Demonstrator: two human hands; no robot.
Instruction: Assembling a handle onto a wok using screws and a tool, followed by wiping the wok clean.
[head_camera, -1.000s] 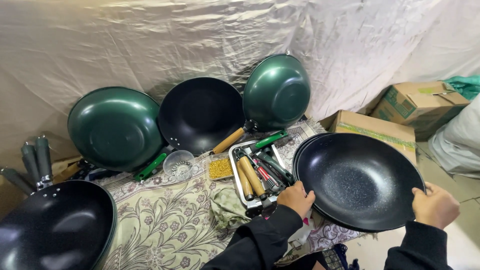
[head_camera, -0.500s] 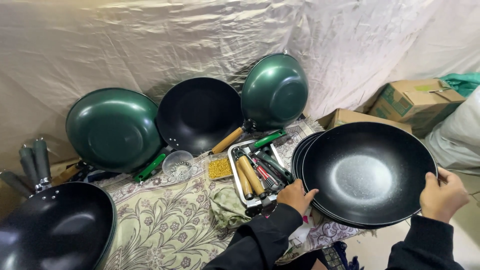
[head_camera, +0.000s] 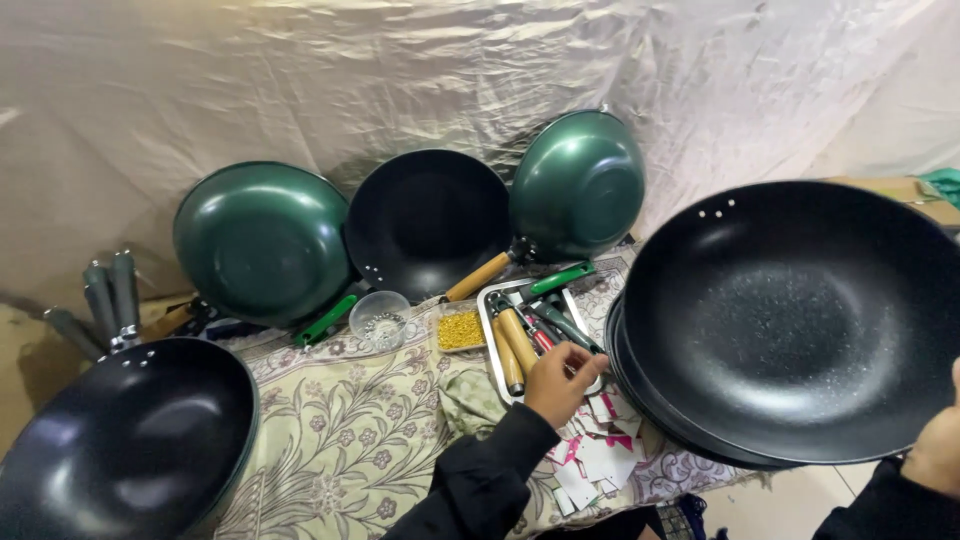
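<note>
My right hand (head_camera: 938, 452) grips the near rim of a large black speckled wok (head_camera: 800, 315) and holds it tilted up above a stack of similar black woks (head_camera: 640, 400) at the table's right end. My left hand (head_camera: 560, 380) is off the wok, its fingers curled over the near edge of a metal tray (head_camera: 486, 320) that holds wooden and green pan handles and small tools. Whether those fingers grip anything is hidden.
Two green woks (head_camera: 262, 243) (head_camera: 580, 185) and a black one (head_camera: 428, 222) lean against the draped sheet at the back. Another black wok (head_camera: 120, 440) lies front left beside grey handles (head_camera: 112, 295). A glass bowl (head_camera: 380, 318), a dish of yellow bits (head_camera: 460, 330) and pink-white cards (head_camera: 592, 462) sit on the floral cloth.
The black wok has been lifted off the stack and tilted toward me, now much closer. My left hand has let go of its rim and moved to the tray.
</note>
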